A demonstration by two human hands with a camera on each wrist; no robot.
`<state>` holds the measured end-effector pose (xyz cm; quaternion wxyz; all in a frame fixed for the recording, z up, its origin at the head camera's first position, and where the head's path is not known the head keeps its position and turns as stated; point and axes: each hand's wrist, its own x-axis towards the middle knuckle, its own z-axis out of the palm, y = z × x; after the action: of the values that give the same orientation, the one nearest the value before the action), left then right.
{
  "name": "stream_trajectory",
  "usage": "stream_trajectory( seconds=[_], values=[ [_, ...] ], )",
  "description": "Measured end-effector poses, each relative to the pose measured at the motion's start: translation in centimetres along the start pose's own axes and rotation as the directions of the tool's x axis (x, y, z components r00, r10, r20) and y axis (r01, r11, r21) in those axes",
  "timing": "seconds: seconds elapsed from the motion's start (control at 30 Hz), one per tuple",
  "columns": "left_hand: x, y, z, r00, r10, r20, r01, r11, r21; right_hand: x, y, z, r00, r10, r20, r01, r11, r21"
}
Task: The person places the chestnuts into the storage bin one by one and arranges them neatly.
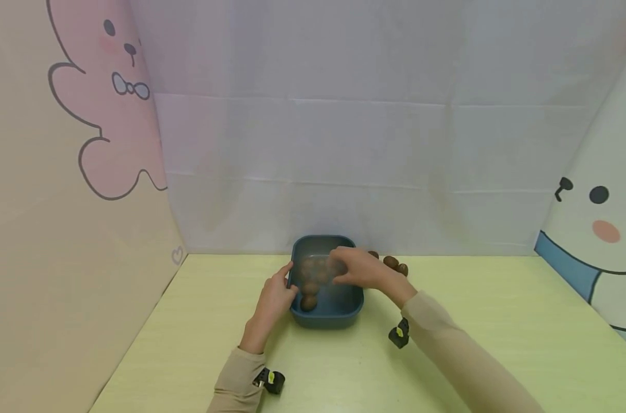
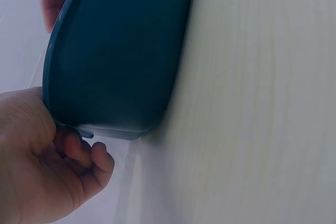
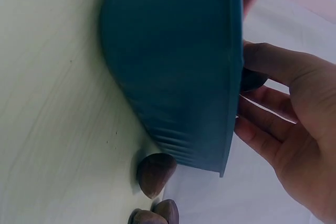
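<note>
A dark blue-green plastic basin (image 1: 327,322) stands on the table with several brown chestnuts (image 1: 309,303) inside, gathered mostly along its left half. My left hand (image 1: 275,298) grips the basin's left rim; in the left wrist view its fingers (image 2: 79,153) curl beneath that rim. Over the basin's right side reaches my right hand (image 1: 361,268), palm side down. In the right wrist view a dark chestnut (image 3: 253,80) shows between its thumb and fingers, right at the rim and partly hidden by the basin wall.
Several loose chestnuts (image 1: 391,262) lie on the pale yellow table (image 1: 473,327) just right of the basin, close to the back wall (image 1: 313,143). Printed cartoon panels enclose the left and right sides. Each wrist bears a small black device (image 1: 399,334).
</note>
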<state>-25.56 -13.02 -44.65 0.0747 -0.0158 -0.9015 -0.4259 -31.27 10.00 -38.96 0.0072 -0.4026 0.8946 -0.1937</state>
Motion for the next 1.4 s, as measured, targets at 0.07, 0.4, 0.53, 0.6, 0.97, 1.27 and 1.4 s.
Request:
stream_trajectory(
  seconds=[0.07,0.4,0.53,0.6,0.97,1.27,1.4],
  values=[
    [0.0,-0.1,0.0,1.000,0.000,-0.002,0.000,1.000,-0.003,0.3,-0.2,0.2,1.000,0.004,0.026,-0.005,1.000,0.012],
    [0.0,0.0,0.0,1.000,0.008,0.007,-0.008,1.000,-0.015,1.9,-0.9,1.0,0.993,0.014,0.116,-0.014,1.000,-0.003],
    [0.0,-0.2,-0.1,1.000,-0.008,0.001,0.008,1.000,-0.008,2.6,-0.9,1.5,0.989,-0.008,0.146,0.013,0.999,-0.034],
    [-0.1,-0.3,-0.1,1.000,-0.013,0.006,0.013,1.000,-0.006,2.8,-0.9,1.7,0.986,-0.023,0.164,0.032,0.998,-0.054],
    [0.1,0.0,-0.1,1.000,-0.006,0.007,0.006,1.000,-0.001,3.3,-0.6,2.0,0.975,-0.066,0.213,0.079,0.996,-0.049],
    [-0.1,0.0,0.0,1.000,-0.013,0.019,0.013,1.000,-0.008,3.2,-0.6,2.7,0.950,-0.039,0.310,0.072,0.993,-0.094],
    [0.1,0.0,0.0,1.000,-0.001,0.012,0.001,1.000,-0.013,3.2,-0.7,2.8,0.944,0.019,0.328,0.026,0.991,-0.133]
  ],
)
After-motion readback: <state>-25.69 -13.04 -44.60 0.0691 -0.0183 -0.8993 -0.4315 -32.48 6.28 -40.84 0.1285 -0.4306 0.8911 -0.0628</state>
